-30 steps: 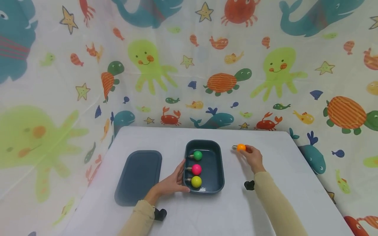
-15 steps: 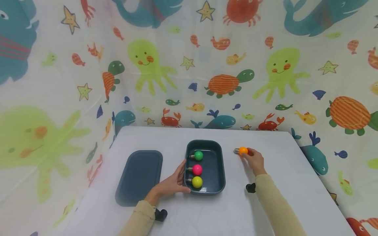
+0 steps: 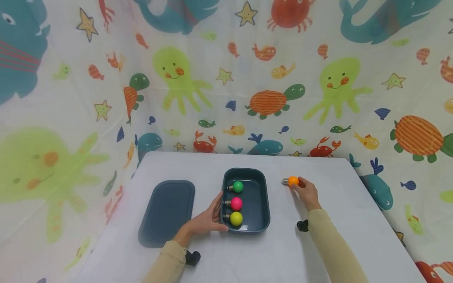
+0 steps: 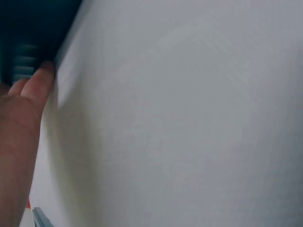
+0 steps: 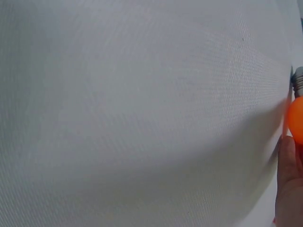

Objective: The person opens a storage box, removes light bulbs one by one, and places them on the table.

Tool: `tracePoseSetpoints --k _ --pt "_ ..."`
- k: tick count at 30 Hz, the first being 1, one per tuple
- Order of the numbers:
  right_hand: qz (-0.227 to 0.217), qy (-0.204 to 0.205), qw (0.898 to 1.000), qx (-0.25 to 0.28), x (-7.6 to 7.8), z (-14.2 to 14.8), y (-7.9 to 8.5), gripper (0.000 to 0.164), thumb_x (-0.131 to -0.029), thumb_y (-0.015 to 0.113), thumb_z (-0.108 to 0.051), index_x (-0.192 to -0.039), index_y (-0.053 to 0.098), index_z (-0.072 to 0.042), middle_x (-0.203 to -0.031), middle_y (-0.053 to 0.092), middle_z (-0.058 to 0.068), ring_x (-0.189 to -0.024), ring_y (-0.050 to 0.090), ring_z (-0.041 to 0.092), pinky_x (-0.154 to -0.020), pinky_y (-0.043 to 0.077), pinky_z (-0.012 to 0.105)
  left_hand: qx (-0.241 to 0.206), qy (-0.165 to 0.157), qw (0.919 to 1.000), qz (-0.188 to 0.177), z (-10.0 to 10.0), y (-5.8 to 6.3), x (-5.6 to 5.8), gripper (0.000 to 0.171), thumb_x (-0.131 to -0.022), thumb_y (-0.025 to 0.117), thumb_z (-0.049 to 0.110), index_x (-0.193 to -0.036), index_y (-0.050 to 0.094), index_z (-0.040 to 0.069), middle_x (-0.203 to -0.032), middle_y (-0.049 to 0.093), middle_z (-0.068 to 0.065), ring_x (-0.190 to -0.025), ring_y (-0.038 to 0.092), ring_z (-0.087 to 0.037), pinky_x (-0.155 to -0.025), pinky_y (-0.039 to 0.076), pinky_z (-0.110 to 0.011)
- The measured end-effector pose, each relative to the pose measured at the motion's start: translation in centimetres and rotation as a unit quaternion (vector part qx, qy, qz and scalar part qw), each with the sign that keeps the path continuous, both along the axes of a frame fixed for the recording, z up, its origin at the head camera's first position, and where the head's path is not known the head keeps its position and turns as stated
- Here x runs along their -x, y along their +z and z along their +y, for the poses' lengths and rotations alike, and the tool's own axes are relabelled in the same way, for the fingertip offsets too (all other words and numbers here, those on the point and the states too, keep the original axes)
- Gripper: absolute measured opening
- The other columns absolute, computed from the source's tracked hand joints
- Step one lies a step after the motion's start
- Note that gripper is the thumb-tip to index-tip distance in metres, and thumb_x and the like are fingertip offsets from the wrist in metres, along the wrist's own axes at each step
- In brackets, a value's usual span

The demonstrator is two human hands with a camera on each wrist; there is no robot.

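Right of a dark blue-grey tub [image 3: 261,196], my right hand [image 3: 308,193] pinches an orange light bulb [image 3: 293,181] by its globe, the metal base pointing left. Whether the bulb touches the table cannot be told. My left hand [image 3: 208,221] rests against the tub's near left corner, fingers along the left wall and thumb at the front. Inside the tub, along its left side, lie a green bulb [image 3: 238,186], a pink bulb [image 3: 236,203] and a yellow bulb [image 3: 236,218], bases to the left. The right wrist view shows the orange bulb [image 5: 296,120] only partly, at its edge.
A flat dark blue-grey lid [image 3: 168,214] lies on the white-covered table [image 3: 262,259] left of the tub. A curtain [image 3: 198,78] printed with sea animals hangs behind the table and along its sides.
My right hand, holding the orange bulb, has shifted slightly right and toward me, with little movement in the last half second. The left hand and the tub's contents stay as they were.
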State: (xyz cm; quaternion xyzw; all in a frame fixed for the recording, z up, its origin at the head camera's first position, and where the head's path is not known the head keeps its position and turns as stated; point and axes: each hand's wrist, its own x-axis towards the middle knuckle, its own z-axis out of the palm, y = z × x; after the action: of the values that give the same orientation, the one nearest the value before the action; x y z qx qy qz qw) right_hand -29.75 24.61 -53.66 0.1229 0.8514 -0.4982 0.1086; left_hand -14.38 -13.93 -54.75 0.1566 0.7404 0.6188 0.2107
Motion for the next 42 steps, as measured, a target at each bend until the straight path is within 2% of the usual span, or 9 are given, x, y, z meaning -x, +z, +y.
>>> tracePoseSetpoints --k 7,11,15,21,28,33,37,42 --pt "0.010 0.015 1.000 0.006 -0.8 0.8 1.7 0.061 -0.101 0.055 -0.022 -0.154 0.028 -0.006 -0.154 0.034 0.020 -0.139 0.033 0.037 -0.114 0.031 0.049 -0.011 0.000 0.9999 -0.001 0.6 1.0 -1.3 0.118 -0.083 0.080 0.021 -0.156 -0.012 0.026 -0.165 -0.005 -0.004 -0.150 0.010 -0.023 -0.116 0.025 -0.038" --pt "0.044 0.015 0.999 -0.004 -0.9 1.0 3.0 0.060 -0.100 0.056 -0.021 -0.153 0.031 -0.005 -0.153 0.037 0.019 -0.139 0.035 0.036 -0.113 0.033 0.048 -0.009 0.003 0.9999 -0.005 1.0 1.2 -1.8 0.116 -0.084 0.079 0.020 -0.156 -0.012 0.026 -0.165 -0.005 -0.002 -0.150 0.010 -0.021 -0.116 0.025 -0.037" --pt "0.075 0.018 0.997 0.016 -1.3 0.4 4.2 0.060 -0.099 0.059 -0.020 -0.151 0.035 -0.005 -0.151 0.041 0.017 -0.138 0.038 0.033 -0.112 0.035 0.045 -0.011 0.009 0.9998 -0.016 1.3 1.3 -2.4 0.115 -0.085 0.078 0.018 -0.156 -0.012 0.028 -0.165 -0.005 0.000 -0.150 0.010 -0.021 -0.116 0.024 -0.038" --pt "0.081 0.053 0.993 0.060 -2.3 -2.2 5.9 0.060 -0.097 0.063 -0.024 -0.150 0.039 -0.009 -0.150 0.044 0.013 -0.138 0.040 0.028 -0.111 0.036 0.041 -0.012 0.016 0.9994 -0.027 1.7 1.9 -3.7 0.118 -0.083 0.080 0.019 -0.156 -0.012 0.030 -0.165 -0.006 0.001 -0.150 0.009 -0.021 -0.117 0.024 -0.038" --pt "0.093 0.118 0.986 0.077 -3.9 -5.4 7.6 0.058 -0.096 0.064 -0.025 -0.148 0.042 -0.010 -0.148 0.046 0.012 -0.136 0.043 0.029 -0.109 0.038 0.046 -0.015 0.023 0.9992 -0.030 2.7 2.4 -5.1 0.116 -0.084 0.079 0.018 -0.156 -0.011 0.031 -0.165 -0.006 -0.001 -0.150 0.011 -0.022 -0.117 0.024 -0.039" --pt "0.088 0.164 0.979 0.083 -5.3 -7.5 8.7 0.057 -0.096 0.064 -0.026 -0.147 0.044 -0.011 -0.147 0.048 0.010 -0.135 0.044 0.028 -0.110 0.038 0.044 -0.013 0.026 0.9990 -0.035 3.3 2.7 -6.1 0.117 -0.084 0.079 0.019 -0.156 -0.011 0.031 -0.165 -0.006 0.001 -0.149 0.012 -0.019 -0.117 0.024 -0.039" --pt "0.093 0.192 0.973 0.083 -5.8 -9.4 9.1 0.057 -0.095 0.066 -0.026 -0.146 0.046 -0.010 -0.146 0.049 0.012 -0.134 0.046 0.028 -0.110 0.038 0.043 -0.016 0.025 0.9990 -0.034 3.1 2.5 -5.9 0.116 -0.084 0.078 0.016 -0.156 -0.012 0.029 -0.165 -0.006 0.000 -0.149 0.011 -0.021 -0.117 0.024 -0.040" --pt "0.094 0.215 0.969 0.070 -6.1 -11.1 8.9 0.058 -0.094 0.068 -0.024 -0.145 0.047 -0.007 -0.143 0.051 0.014 -0.131 0.049 0.030 -0.108 0.040 0.043 -0.022 0.022 0.9990 -0.034 2.9 2.4 -5.6 0.115 -0.085 0.077 0.013 -0.156 -0.012 0.027 -0.165 -0.006 0.000 -0.149 0.012 -0.022 -0.117 0.024 -0.040"
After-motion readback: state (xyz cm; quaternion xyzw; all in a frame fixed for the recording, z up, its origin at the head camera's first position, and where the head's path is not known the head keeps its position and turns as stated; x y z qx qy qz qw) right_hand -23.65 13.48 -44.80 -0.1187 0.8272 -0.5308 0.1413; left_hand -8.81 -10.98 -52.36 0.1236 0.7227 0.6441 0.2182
